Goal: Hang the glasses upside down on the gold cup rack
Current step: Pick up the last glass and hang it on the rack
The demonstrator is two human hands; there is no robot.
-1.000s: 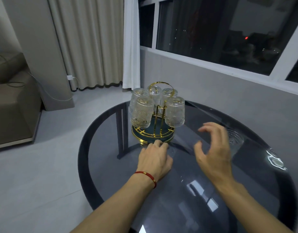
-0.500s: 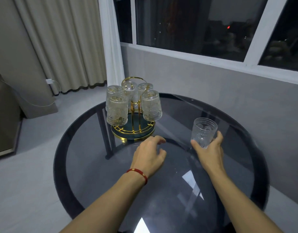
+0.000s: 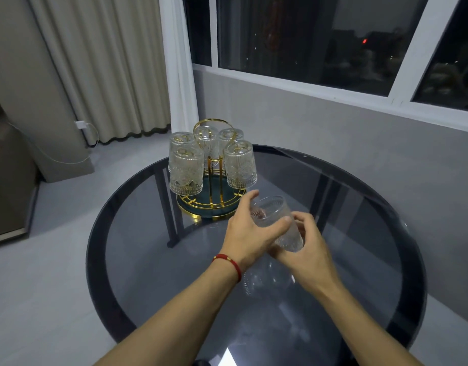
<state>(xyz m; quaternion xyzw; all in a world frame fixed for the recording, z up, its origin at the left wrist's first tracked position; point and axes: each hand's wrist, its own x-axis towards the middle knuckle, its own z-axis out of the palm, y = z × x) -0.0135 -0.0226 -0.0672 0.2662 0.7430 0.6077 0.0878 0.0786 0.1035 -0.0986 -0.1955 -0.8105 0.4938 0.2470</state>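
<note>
Glass [image 3: 276, 223], clear and embossed, held in the air above the table [image 3: 137, 260], tilted, just in front of the rack [image 3: 213, 204]. Left hand [image 3: 250, 233] wraps it from the left, thumb across the near side, fingers curled round the far side. Right hand [image 3: 310, 249] grips its lower end from the right, fingers closed on the wall of the glass. Red cord bracelet [image 3: 228, 261] on the left wrist.

Rack: gold wire, round dark-green base with gold rim, ring handle at the top; stands on the far left part of the table. Five hung glasses [image 3: 186, 170] sit mouth down on its pegs, two in front, three behind.

Table: round, dark tinted glass top, black rim; faint reflection of the held glass below the hands.
</note>
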